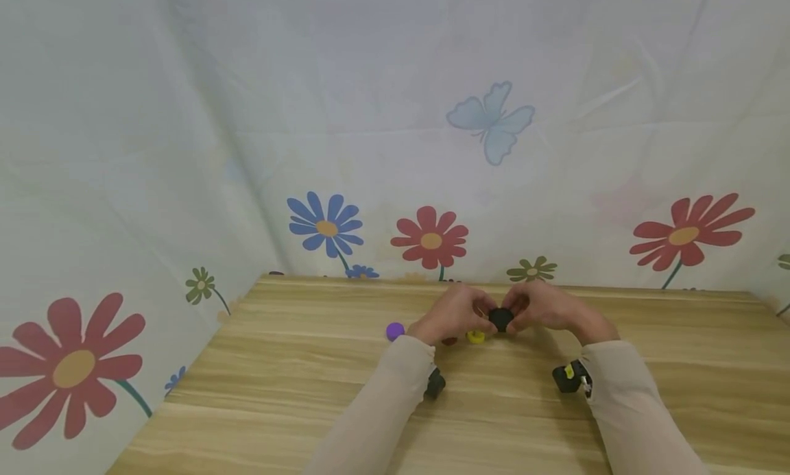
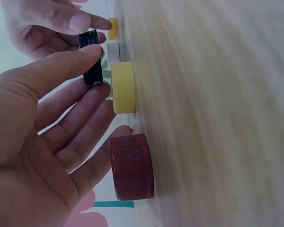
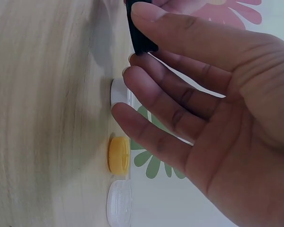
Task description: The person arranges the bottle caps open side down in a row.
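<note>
A black bottle cap [image 1: 501, 319] is pinched between both hands just above the table. My left hand [image 1: 453, 314] grips its left side between thumb and fingers, and my right hand [image 1: 546, 305] holds the opposite side. The left wrist view shows the cap [image 2: 91, 61] edge-on, with ridges on its rim. Below the left fingers, a yellow cap [image 2: 123, 87] and a dark red cap [image 2: 131, 168] stand on the table, the red one with markings. Past the left wrist, a purple cap [image 1: 396, 332] lies on the wood.
In the right wrist view, a white cap [image 3: 119, 92], an orange cap [image 3: 118, 156] and a whitish ribbed cap [image 3: 119, 203] stand in a row behind the right hand. A flowered cloth [image 1: 370, 153] hangs beyond the wooden table's [image 1: 296, 386] back edge.
</note>
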Available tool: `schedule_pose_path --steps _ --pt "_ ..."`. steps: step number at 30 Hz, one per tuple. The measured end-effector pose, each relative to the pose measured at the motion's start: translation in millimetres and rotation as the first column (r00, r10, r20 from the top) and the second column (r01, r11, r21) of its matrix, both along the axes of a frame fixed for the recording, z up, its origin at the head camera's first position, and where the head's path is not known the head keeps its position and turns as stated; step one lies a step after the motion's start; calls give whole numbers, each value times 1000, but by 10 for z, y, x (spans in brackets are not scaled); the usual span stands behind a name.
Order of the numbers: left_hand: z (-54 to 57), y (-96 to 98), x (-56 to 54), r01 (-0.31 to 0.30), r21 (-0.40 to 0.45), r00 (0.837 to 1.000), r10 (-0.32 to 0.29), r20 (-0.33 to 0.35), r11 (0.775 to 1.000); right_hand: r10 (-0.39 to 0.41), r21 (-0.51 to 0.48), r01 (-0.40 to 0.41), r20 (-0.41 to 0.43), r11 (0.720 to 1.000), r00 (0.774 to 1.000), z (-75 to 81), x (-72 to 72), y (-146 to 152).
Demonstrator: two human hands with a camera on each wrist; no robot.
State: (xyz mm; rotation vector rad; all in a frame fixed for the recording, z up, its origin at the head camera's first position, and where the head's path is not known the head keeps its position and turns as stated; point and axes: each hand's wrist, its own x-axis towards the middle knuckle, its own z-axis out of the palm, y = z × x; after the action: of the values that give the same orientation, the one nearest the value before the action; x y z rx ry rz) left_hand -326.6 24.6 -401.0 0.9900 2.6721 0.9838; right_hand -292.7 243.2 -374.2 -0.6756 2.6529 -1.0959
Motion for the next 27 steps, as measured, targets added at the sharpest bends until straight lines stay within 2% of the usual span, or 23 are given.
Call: schedule_pose_path --steps 9,16,27 --pt "2 21 35 7 -31 1000 -7 8 999 -19 36 19 22 999 1000 2 35 -9" --pt "36 21 62 39 -69 999 -41 -27 997 -12 74 10 28 997 1000 -20 19 -19" --pt "10 27 49 50 -101 997 -55 -48 994 0 75 -3 43 997 999 -25 26 -36"
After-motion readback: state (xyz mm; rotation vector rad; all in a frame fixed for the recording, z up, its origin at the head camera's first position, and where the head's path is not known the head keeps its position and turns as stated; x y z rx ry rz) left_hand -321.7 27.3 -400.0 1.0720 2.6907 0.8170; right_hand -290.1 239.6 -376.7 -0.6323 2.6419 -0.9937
